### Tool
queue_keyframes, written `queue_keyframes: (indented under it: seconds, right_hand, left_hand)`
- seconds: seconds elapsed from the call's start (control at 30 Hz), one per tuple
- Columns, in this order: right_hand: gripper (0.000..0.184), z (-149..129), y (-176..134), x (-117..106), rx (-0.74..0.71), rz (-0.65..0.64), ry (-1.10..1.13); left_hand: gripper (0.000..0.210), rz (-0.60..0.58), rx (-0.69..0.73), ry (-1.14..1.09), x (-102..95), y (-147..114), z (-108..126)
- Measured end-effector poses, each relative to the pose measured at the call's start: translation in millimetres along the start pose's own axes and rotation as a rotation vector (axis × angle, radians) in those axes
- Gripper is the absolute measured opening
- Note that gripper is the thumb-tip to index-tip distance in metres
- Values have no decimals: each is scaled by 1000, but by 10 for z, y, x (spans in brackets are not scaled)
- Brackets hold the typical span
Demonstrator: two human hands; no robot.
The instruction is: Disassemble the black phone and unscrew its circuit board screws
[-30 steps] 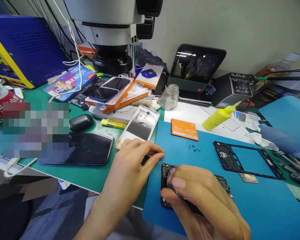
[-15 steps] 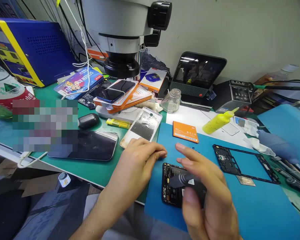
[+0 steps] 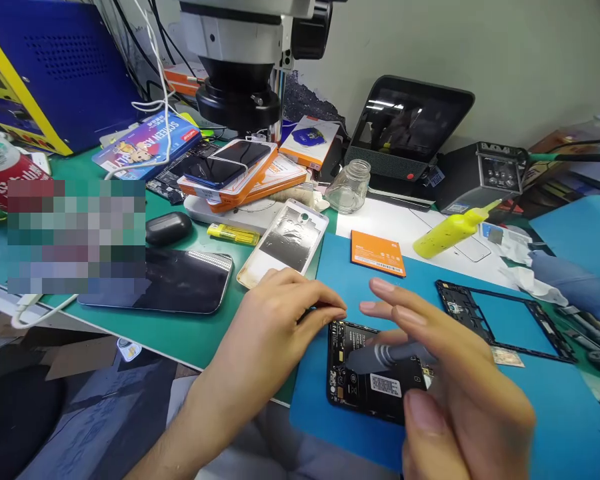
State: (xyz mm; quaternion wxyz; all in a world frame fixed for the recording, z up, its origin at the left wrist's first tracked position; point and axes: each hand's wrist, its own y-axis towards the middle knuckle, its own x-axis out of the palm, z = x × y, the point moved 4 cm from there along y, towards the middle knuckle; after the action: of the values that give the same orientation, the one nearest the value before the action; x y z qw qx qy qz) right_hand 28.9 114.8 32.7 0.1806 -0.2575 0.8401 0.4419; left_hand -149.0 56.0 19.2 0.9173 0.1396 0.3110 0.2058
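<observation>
Left hand (image 3: 275, 313) at left edge of blue mat (image 3: 530, 427), fingers curled, fingertips pinching top-left corner of opened phone (image 3: 375, 383). Phone flat on mat near front edge, long axis running left-right, just below both hands. Right hand (image 3: 455, 380) over phone's right part, gripping grey tool (image 3: 380, 357), tip pointing left onto board; index and middle fingers extended. Black frame (image 3: 505, 320) farther right on mat. Green bench (image 3: 190, 347) crowded behind.

a phone repair workshop: a microscope (image 3: 245, 60) stands over a green worktop (image 3: 180, 333) crowded with an opened phone (image 3: 375, 380), bare frames, an orange battery (image 3: 377, 252) and a soldering station (image 3: 480, 177).
</observation>
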Motion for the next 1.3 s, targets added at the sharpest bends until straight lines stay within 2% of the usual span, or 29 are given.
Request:
queue_keyframes:
  seconds: [0.07,0.23,0.33,0.43,0.57,0.7,0.83,0.9,1.0,1.07,1.17,1.3]
  right_hand:
    - [69,3,-10,0,5,20,36]
    - [52,45,-22,0,120,85,56]
    - [56,64,4,10,232,106,48]
    - [48,82,47,-26,369,252,112]
    - [48,64,100,-69,341,416,121]
    - [48,78,112,-56,312,417,120]
    - [55,53,77,-101,264,479,134]
    - [55,25,46,-119,221,427,124]
    - [49,-6,-27,-94,162,191,97]
    - [50,-5,-83,-80,139,81,92]
    - [56,15,-121,-57,112,-9,107]
    - [60,27,-112,-32,91,-45,128]
  left_hand:
    - [10,-1,1,1,5,-4,-7]
    - [9,13,-3,6,-2,9,7]
    - [11,-6,44,-24,-11,14,52]
    - [13,-57,89,-39,-3,4,86]
    - [12,-156,108,-56,38,-15,90]
    - [10,-158,111,-28,49,-9,91]
    - [8,-130,101,4,42,-2,106]
    - [10,-75,57,-7,19,-5,91]
    - [14,-6,-46,-23,-3,-17,38]
    - [15,12,-102,-31,-2,-23,6]
    - [18,7,-118,-27,11,-20,-13]
    - [19,-10,-91,-13,22,-9,-14]
